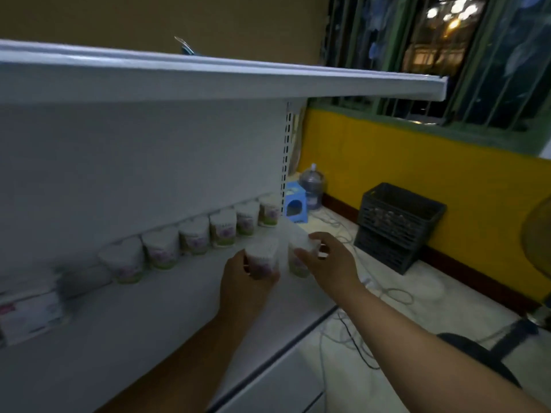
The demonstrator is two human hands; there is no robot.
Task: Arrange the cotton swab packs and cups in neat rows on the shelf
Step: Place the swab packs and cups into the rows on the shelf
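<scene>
Several white cotton swab cups (193,236) with purple and green labels stand in one row along the back wall of the white shelf (143,323). In front of that row's right end, my left hand (244,281) grips one such cup (264,257). Just to its right my right hand (328,260) grips a second cup (299,254) from above and the side. The two held cups are close together, near the shelf's right end. A flat white swab pack (29,314) lies blurred at the far left of the shelf.
An upper shelf (208,81) overhangs the work area. Right of the shelving, on the floor, are a blue stool (293,205), a water jug (311,186), a black crate (396,225), loose cables (387,290) and a fan (536,239). A yellow wall and barred window lie behind.
</scene>
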